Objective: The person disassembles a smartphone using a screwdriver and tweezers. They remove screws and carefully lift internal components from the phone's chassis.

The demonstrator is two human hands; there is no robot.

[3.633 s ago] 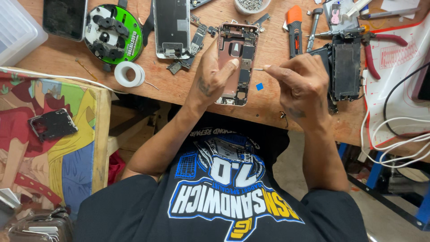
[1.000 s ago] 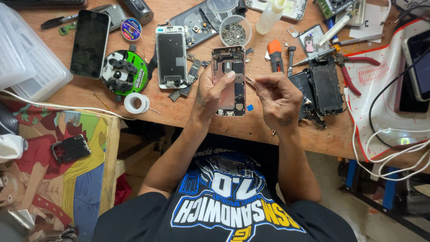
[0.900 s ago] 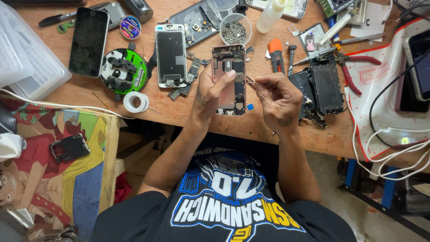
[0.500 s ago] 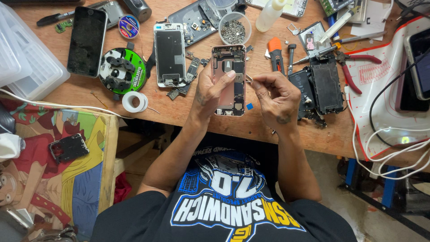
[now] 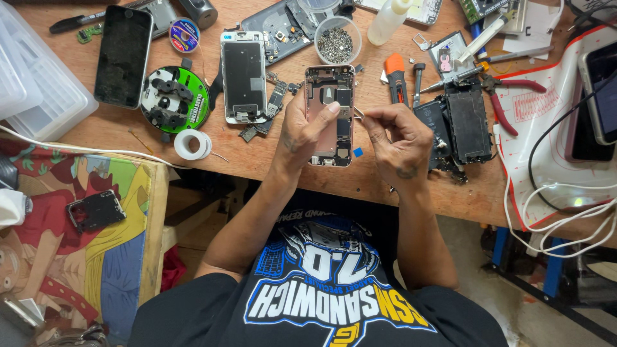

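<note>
Grip: left hand [image 5: 307, 125] presses opened rose-gold metal phone shell [image 5: 330, 115] near worktop [image 5: 257, 160] front edge; right hand [image 5: 397, 140] pinches tiny part, too small to identify.

- Opened phone housing [image 5: 331, 115]: pinkish metal shell, screen off, dark boards and cables exposed. Lies flat, lengthwise away from me, on the tabletop [image 5: 270, 160].
- Small metal part [image 5: 358, 114]: thin, silvery, at the housing's right edge.

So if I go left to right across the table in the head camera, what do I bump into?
Plastic bin → black phone → green disc → silver screen panel → left hand → right hand → black battery → red pliers → white cable.
</note>
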